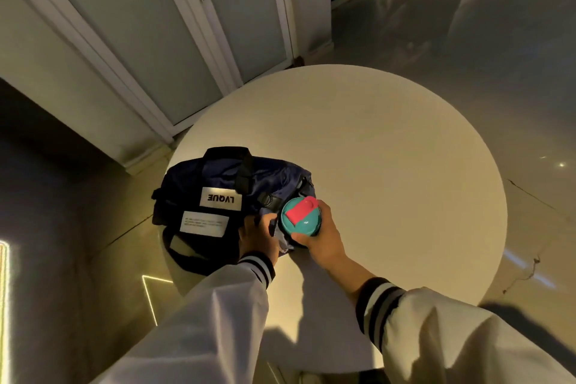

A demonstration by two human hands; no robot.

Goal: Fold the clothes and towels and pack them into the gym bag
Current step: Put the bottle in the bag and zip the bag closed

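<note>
Head camera: dark blue gym bag [218, 193] lying on round white table [389, 150], overhanging its rim, label "LVQUE" facing up, black straps across the top. At the bag's right end: left hand [257, 235], fingers curled round the edge of the opening, gripping the fabric. Just right of that hand, against the bag's right end: bottle [300, 217] with teal lid and pink flap, lower part hidden. Right hand [322, 238] wrapped round the bottle, thumb and fingers clamped on its side. Between both hands, at the bag's opening: scrap of pale cloth [285, 245], kind not discernible. Beyond the bag: white door [124, 25]. White sleeves, striped cuffs.
</note>
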